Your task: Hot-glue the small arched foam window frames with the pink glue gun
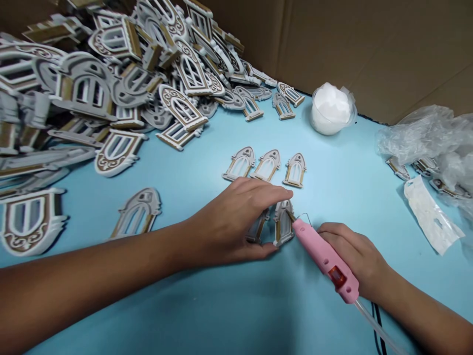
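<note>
In right hand (pixel 351 251), pink hot-wire cutter (pixel 327 259)

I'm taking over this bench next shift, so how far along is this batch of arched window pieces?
Three arched window pieces lie in a neat row and look done. In hand, the left hand steadies another piece while the right hand holds a pink wire-tipped tool at its edge. Left to do, apparently, is the big heap of similar pieces at the back, most of the batch.
</note>
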A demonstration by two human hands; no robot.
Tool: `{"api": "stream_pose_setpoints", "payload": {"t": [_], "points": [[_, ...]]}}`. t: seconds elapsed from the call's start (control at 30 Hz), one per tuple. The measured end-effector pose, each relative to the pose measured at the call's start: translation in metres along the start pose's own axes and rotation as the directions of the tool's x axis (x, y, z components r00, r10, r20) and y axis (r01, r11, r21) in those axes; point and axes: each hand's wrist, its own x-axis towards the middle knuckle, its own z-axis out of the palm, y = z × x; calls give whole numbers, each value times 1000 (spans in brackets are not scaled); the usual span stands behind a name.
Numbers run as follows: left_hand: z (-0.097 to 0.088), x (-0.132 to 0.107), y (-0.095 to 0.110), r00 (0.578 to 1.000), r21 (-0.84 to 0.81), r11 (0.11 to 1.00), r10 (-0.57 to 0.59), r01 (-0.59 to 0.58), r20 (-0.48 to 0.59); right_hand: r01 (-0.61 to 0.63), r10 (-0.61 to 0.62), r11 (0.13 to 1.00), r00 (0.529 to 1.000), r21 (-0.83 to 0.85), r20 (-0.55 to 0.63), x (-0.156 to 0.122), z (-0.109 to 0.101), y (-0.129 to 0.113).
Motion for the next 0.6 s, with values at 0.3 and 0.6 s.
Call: {"api": "stream_pose_setpoints", "payload": {"t": [0.3,0.6], "points": [[-3,4,7,977,220,975,-10,-38,215,-363,369,929,894,73,-256,5,-2,14],[-25,12,-4,989,368,919,-141,144,-34,-439,485,871,838,221,-249,3,-1,15]]}}
